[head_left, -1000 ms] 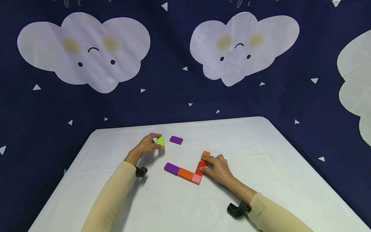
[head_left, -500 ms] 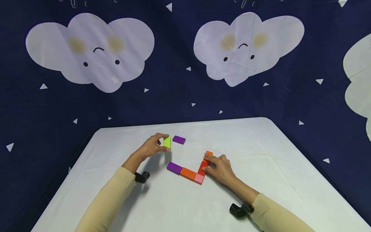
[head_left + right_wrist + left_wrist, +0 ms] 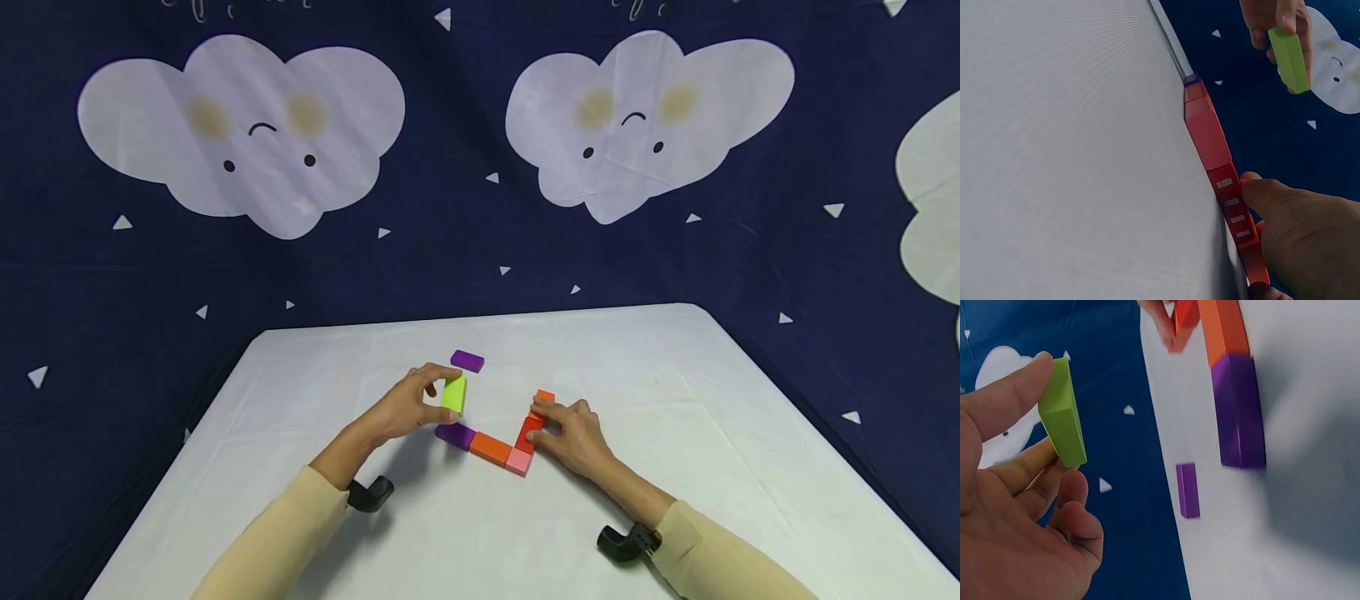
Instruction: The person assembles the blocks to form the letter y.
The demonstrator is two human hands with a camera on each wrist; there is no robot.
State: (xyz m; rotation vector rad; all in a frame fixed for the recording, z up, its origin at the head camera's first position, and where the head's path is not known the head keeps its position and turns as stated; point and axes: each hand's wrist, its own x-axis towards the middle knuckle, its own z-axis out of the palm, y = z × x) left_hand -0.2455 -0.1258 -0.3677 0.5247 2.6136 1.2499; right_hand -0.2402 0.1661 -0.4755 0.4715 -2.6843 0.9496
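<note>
My left hand pinches a lime green block between thumb and fingertips. The block is tilted up above the table and overlaps the near edge of the row at its purple end block. That row bends into an L: purple, a long orange block, a pink block at the corner, then a red block and another orange block. On the L's short arm, my right hand grips the side, its thumb against the red block and its fingers at the orange one.
A loose purple block lies farther back on the white table, apart from the row. Behind the table hangs a dark blue cloth printed with clouds. Black wrist cameras sit at both sleeves.
My left hand has carried the lime green block right and nearer, from beside the loose purple block to over the row's purple end. My right hand stays at the red and orange blocks.
</note>
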